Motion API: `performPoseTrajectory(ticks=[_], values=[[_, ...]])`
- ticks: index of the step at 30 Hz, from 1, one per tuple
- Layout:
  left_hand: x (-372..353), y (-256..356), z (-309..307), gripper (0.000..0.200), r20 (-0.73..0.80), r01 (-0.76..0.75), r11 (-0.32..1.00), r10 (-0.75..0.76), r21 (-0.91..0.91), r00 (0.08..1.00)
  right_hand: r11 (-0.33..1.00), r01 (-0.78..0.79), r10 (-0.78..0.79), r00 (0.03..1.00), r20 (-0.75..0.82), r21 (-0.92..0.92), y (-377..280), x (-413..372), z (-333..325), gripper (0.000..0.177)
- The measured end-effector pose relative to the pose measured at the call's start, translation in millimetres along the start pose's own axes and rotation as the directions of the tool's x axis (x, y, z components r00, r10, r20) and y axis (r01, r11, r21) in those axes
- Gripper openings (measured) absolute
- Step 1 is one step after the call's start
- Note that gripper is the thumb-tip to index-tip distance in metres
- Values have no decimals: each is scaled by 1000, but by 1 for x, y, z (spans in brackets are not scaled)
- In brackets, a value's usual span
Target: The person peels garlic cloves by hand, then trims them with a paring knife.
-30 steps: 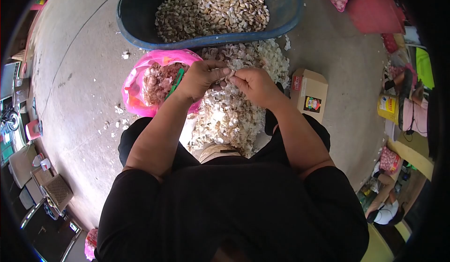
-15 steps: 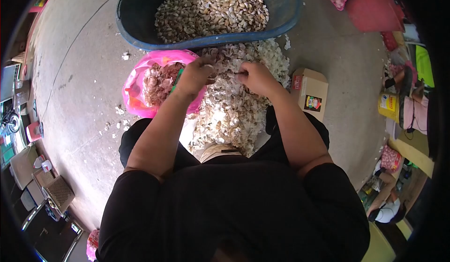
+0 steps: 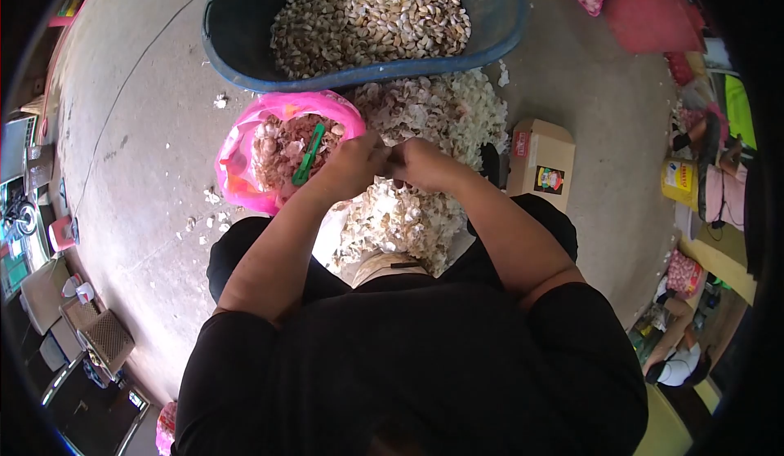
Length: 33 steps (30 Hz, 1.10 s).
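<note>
My left hand point(image 3: 357, 164) and my right hand point(image 3: 421, 164) meet above a heap of papery garlic skins point(image 3: 400, 215). The fingers of both are curled in, tip to tip; what they pinch is too small and hidden to make out. By my left wrist stands an opened pink plastic bag point(image 3: 231, 155) of garlic point(image 3: 269, 150) and loose skins. Across its contents lies a green-handled tool point(image 3: 309, 155), slanted. Beyond my hands, a large blue tub point(image 3: 237, 56) holds many garlic cloves point(image 3: 371, 19).
A cardboard box point(image 3: 542, 158) stands on the concrete floor point(image 3: 621, 146) to my right. Scraps of skin lie on the floor at left. Along the right side are a yellow bucket point(image 3: 679, 180), filled mesh sacks point(image 3: 682, 274) and other people.
Both my hands have come together and moved down nearer my body. The green-handled tool and more of the bag's rim now show, where my left hand covered them before.
</note>
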<state>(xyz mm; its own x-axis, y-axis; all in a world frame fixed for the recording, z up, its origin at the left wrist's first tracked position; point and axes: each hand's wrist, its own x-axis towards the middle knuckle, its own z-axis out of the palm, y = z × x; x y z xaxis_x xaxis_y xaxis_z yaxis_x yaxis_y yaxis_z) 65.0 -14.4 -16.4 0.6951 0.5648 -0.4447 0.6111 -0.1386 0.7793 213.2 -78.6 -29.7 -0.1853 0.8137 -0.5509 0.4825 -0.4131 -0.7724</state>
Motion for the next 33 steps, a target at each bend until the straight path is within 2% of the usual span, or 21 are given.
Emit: performPoseTrajectory(ticks=[2,5,8,11,14,17,18,20,21,22,23,24,26,27,28,31,33], values=[[-1,6,-6,17,103,172,965,-154,-197,983,996,93,-93,987,-134,-7,16,8,8,32],[4,-8,11,18,-224,-55,998,45,-38,974,978,38,-2,985,-173,207,3,1,5,30],[5,-3,18,18,-341,-132,991,120,-11,932,980,29,8,983,-185,196,4,4,6,27],[3,6,17,18,-381,-110,991,71,-82,922,988,86,-47,957,-285,126,-1,0,4,26],[9,-3,25,19,-438,-99,993,63,-60,897,983,180,-176,900,-398,-26,-3,-1,11,27],[12,3,10,14,-209,71,878,-190,-473,959,995,52,-28,962,-270,84,-3,1,-3,29],[12,3,6,14,-128,106,730,-257,-675,958,999,2,6,986,-164,48,-1,1,-13,31],[13,-1,-2,17,-34,117,592,-238,-797,971,995,-89,91,995,51,-40,2,0,-34,35],[13,-1,-5,19,10,126,516,-222,-847,975,953,-86,106,993,-53,292,-2,-3,-40,35],[12,2,-7,23,28,132,513,-205,-848,978,807,-38,152,978,-145,590,-8,-5,-44,34],[12,1,-6,24,-4,95,534,-180,-840,984,575,47,226,951,-214,817,-11,-7,-47,34],[13,-2,-5,25,-34,57,555,-153,-830,988,603,57,196,956,-217,796,-11,-6,-49,41],[14,-3,-5,27,-84,0,636,-103,-772,991,906,7,100,968,-231,423,-19,-6,-38,42],[13,-3,-7,27,-107,-21,691,-81,-722,991,981,-10,53,974,-220,191,-23,-5,-35,42],[12,-3,-9,27,-129,-43,742,-59,-669,990,970,240,-221,932,-287,33,-12,2,-22,40],[5,10,-14,25,-163,-78,964,37,-253,986,958,231,-268,930,-252,-166,-14,-5,-21,37],[5,5,-8,23,-218,-110,967,59,-230,974,948,160,-230,942,-245,-274,-16,-6,-23,33]])
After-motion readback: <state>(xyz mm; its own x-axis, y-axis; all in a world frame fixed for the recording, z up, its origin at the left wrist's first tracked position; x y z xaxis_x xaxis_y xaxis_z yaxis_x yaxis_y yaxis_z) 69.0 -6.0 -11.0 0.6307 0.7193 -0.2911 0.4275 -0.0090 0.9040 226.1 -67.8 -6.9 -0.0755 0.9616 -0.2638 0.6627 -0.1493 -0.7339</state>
